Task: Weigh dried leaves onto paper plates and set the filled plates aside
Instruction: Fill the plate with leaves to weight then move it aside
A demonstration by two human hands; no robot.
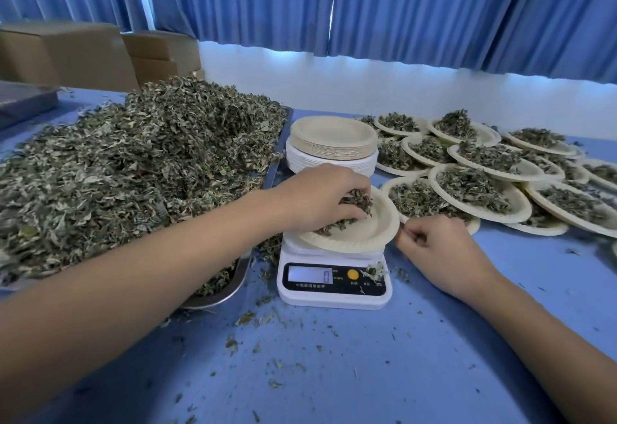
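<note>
Blue table [334, 357] bears tray [233, 286], scale [334, 296], plates [519, 201], perhaps boxes [66, 53].

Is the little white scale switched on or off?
On. The scale has its screen lit, showing a 0, with a paper plate on top.

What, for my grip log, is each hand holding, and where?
The left hand grips a clump of dried leaves from above, over the plate. Whether the right hand, curled beside the rim, holds anything cannot be told.
</note>
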